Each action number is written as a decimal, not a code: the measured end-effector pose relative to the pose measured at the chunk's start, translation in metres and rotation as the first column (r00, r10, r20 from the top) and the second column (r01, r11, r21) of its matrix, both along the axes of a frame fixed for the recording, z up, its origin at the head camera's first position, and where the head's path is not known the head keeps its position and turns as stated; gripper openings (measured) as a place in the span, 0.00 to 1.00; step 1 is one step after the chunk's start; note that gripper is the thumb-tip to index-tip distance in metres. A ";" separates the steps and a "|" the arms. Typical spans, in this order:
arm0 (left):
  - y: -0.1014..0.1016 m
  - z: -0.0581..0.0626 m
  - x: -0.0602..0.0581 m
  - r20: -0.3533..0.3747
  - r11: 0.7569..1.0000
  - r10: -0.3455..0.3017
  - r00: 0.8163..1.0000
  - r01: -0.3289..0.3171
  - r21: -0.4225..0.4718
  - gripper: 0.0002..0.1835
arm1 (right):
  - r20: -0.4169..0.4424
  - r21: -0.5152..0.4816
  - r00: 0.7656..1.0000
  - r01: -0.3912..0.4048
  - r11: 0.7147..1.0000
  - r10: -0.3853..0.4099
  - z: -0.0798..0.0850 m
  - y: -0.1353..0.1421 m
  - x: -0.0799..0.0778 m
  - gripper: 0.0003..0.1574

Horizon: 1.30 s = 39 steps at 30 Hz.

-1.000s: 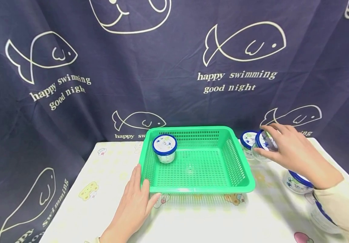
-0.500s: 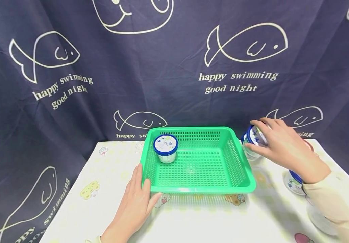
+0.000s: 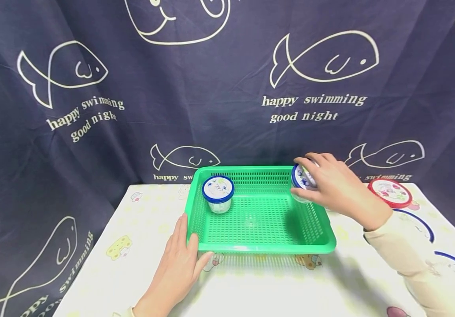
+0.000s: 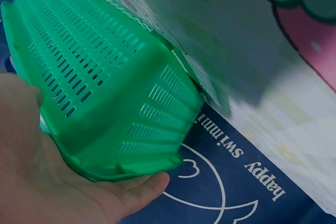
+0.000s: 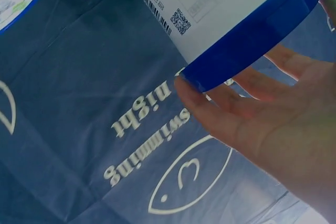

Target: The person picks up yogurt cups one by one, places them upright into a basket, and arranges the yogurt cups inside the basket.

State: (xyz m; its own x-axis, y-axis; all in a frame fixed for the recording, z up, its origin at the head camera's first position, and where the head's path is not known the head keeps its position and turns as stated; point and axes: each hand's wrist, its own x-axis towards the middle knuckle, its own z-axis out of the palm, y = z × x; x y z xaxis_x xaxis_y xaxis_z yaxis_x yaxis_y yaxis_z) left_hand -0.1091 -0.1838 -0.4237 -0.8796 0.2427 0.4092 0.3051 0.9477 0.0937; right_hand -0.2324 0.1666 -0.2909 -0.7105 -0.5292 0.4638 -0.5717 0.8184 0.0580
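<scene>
A round plastic tub with a blue lid is gripped by its lid in my right hand, over the right end of the green basket. In the right wrist view, the white side of this tub bears a barcode and a QR code, and the fingertips press the blue lid's edge. Another blue-lidded tub stands upright inside the basket at its left. My left hand rests against the basket's front left corner, its fingers straight along the rim. In the left wrist view, the fingers touch the basket rim.
On the table's right side stands a tub with a red lid. Blue lid rims show beside it, mostly hidden by the right sleeve. A dark blue curtain with white fish hangs behind the table.
My right hand has moved left with the blue-lidded tub, from beside the basket to above its right end. The red-lidded tub has come into sight. The left hand stays against the basket.
</scene>
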 end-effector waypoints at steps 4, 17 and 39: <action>-0.002 -0.001 0.001 -0.001 1.000 0.007 1.000 -0.007 0.002 0.26 | 0.030 0.024 0.999 -0.027 0.999 0.027 -0.005 -0.017 -0.001 0.47; -0.006 -0.006 0.001 -0.029 1.000 -0.004 1.000 0.004 0.001 0.28 | 0.125 0.093 0.985 -0.131 0.987 0.119 -0.020 -0.063 -0.003 0.46; -0.007 -0.003 -0.005 -0.051 0.999 -0.027 0.998 0.025 -0.042 0.31 | 0.319 0.145 0.937 -0.199 0.969 0.144 -0.055 -0.099 -0.045 0.46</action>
State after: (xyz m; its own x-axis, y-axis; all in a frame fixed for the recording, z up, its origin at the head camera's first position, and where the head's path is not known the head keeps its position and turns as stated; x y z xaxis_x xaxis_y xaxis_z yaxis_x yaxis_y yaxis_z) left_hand -0.1139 -0.1907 -0.4269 -0.8509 0.2826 0.4429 0.3329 0.9422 0.0384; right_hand -0.2771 0.0680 -0.3463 -0.6939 -0.7081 0.1305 -0.7151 0.6990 -0.0094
